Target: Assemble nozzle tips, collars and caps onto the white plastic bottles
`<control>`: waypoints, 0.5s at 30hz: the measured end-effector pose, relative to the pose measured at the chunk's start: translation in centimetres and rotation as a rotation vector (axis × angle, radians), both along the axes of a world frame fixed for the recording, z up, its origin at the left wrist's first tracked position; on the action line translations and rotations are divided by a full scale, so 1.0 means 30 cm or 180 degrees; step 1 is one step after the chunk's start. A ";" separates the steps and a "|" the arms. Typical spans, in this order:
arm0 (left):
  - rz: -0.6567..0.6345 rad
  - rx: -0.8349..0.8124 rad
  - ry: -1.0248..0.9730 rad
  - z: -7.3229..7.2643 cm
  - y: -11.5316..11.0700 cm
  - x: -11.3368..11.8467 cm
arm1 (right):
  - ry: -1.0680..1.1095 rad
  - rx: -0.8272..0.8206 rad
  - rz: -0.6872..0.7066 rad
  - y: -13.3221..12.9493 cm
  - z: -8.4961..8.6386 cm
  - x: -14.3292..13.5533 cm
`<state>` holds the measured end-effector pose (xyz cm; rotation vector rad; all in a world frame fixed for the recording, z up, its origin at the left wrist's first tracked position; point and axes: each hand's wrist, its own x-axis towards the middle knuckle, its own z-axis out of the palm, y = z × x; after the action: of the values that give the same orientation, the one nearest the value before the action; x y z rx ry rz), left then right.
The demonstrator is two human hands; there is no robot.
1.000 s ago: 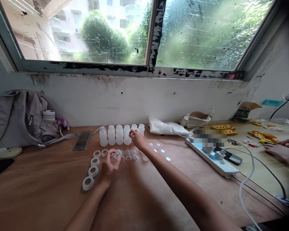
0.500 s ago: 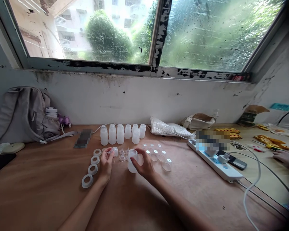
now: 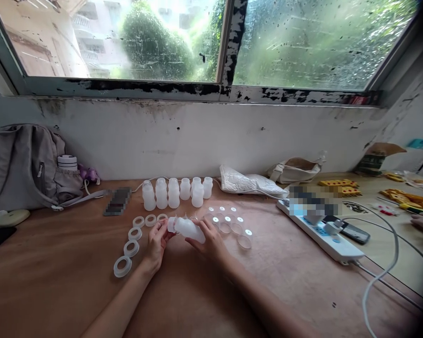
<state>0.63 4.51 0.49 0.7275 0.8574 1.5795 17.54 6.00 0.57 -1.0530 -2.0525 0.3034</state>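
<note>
Holding bottle (image 3: 189, 229) between both hands, over the middle of the surface (image 3: 183, 300). Lying over, not upright; long axis mostly left to right, with left end slightly higher in view, whether raised or merely farther, cannot tell. At that left end, a pale collar (image 3: 172, 224), too small to tell how fully seated. Nearer to collar: left hand (image 3: 156, 245), grasping it with the fingers. Nearer to base: right hand (image 3: 212, 240), grasping the body with wrapped fingers. Thus in one line from left to right: left fingers, collar, body, right fingers. Beneath, touching surface or apart, cannot tell. To left of left hand and beyond it, rings (image 3: 121, 275) in a bent line. To right, discs (image 3: 248, 232) and clear covers (image 3: 244, 242). On far side, upright bottles (image 3: 161, 196), apart from both hands.
</note>
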 end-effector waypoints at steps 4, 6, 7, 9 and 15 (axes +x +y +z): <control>-0.0002 0.0062 0.0258 0.007 -0.011 0.011 | -0.0356 0.0165 -0.0049 -0.010 0.010 0.011; 0.0005 0.0122 0.0383 0.009 -0.015 0.014 | -0.0416 0.0248 -0.0052 -0.015 0.011 0.009; 0.0015 0.0154 0.0415 0.009 -0.016 0.015 | -0.0407 0.0267 -0.0047 -0.017 0.012 0.008; 0.0025 0.0208 0.0453 0.009 -0.019 0.015 | -0.0275 0.0204 -0.0028 -0.023 0.019 0.005; -0.0266 0.0265 0.0378 0.027 -0.030 0.012 | 0.0976 -0.2004 0.0707 -0.049 0.056 -0.008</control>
<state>0.99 3.62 1.31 0.9129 0.8403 1.5163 17.32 4.54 2.25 -1.0462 -1.8254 1.2077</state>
